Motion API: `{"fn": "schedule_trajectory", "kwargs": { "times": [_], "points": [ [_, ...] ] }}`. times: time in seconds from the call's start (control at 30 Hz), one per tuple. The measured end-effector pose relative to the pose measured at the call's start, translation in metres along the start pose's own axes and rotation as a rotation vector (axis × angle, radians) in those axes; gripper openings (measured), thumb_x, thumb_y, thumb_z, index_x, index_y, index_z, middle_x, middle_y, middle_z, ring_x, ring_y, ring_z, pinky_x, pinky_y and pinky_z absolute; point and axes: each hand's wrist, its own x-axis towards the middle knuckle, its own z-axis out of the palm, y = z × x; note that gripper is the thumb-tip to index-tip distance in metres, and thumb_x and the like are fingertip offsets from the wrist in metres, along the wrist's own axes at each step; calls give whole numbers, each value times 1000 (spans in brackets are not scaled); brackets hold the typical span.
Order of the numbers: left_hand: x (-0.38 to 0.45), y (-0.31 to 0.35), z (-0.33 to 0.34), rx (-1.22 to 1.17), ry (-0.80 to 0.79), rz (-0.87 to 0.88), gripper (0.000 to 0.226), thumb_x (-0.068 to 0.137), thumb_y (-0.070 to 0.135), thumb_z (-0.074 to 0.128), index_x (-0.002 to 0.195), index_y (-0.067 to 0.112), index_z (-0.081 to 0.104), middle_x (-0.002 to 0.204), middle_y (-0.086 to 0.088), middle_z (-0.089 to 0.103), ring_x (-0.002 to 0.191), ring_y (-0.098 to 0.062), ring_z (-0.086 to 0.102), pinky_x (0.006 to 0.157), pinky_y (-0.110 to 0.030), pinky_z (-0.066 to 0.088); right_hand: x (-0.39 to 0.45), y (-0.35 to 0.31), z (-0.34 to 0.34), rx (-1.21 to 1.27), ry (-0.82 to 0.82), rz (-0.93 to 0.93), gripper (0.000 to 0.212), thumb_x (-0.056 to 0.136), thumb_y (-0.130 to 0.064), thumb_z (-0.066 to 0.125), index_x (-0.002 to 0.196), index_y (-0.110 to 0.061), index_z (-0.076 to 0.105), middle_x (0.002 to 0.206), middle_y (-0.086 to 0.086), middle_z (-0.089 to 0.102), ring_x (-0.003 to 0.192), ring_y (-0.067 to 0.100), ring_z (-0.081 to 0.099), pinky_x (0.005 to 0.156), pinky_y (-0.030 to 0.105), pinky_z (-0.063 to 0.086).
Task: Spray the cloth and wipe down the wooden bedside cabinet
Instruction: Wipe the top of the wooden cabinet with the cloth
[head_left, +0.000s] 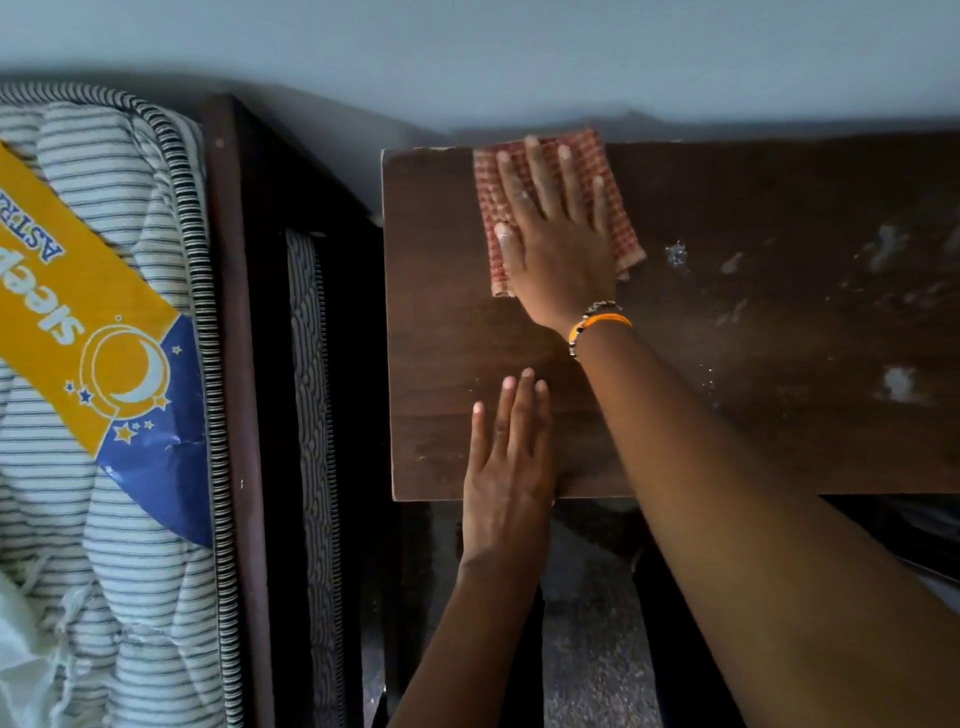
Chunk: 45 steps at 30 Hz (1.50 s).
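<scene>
The dark wooden bedside cabinet top (753, 322) fills the right half of the head view, with pale dusty smears towards its right side. A folded red and cream checked cloth (618, 208) lies at the far left part of the top, close to the wall. My right hand (556, 239) presses flat on the cloth with straight, spread fingers; a beaded and orange bracelet is on its wrist. My left hand (511, 457) rests flat on the cabinet's near edge, fingers straight and together. No spray bottle is in view.
A grey wall (519, 57) runs behind the cabinet. To the left stands a dark wooden bed frame (234, 364) with a striped mattress (93, 519) bearing a yellow and blue label (104, 353). A narrow gap separates bed and cabinet. Speckled floor (592, 649) shows below.
</scene>
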Motion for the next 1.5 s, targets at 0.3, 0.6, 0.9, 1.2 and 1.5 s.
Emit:
{"fn": "schedule_trajectory", "kwargs": {
  "times": [0.3, 0.6, 0.9, 1.2, 1.5],
  "points": [
    [12, 18, -4, 35, -49, -26, 103, 52, 20, 87, 138, -3, 36, 140, -15, 48, 133, -31, 40, 109, -46, 32, -22, 118, -20, -19, 80, 364, 60, 92, -37, 32, 148, -29, 14, 159, 0, 10, 146, 26, 8, 117, 51, 8],
    [8, 22, 5, 158, -57, -67, 108, 53, 28, 87, 140, -1, 30, 144, -13, 43, 135, -29, 38, 112, -52, 11, -119, 124, -13, -14, 15, 345, 59, 92, -40, 29, 148, -30, 13, 158, 2, 11, 146, 28, 8, 116, 53, 13],
    [5, 21, -1, 227, -17, -79, 135, 34, 49, 87, 142, 1, 22, 144, -11, 43, 136, -30, 36, 108, -57, 11, -128, 101, -4, -13, 1, 391, 60, 93, -38, 33, 149, -27, 12, 158, 5, 9, 146, 31, 6, 115, 55, 7],
    [-57, 21, 26, 154, -41, -340, 118, 53, 39, 84, 141, -9, 22, 148, -22, 33, 137, -32, 33, 110, -53, 17, -140, -12, 24, 49, -77, -120, 60, 90, -38, 33, 148, -28, 19, 158, 2, 13, 146, 27, 7, 115, 50, -2],
    [-56, 51, 28, 158, 114, -117, 88, 65, 17, 81, 140, 3, 37, 122, -12, 57, 114, -26, 57, 105, -47, 36, -185, 117, 1, -40, -53, -7, 59, 91, -43, 35, 147, -32, 19, 157, -1, 18, 145, 25, 13, 115, 47, 11]
  ]
}}
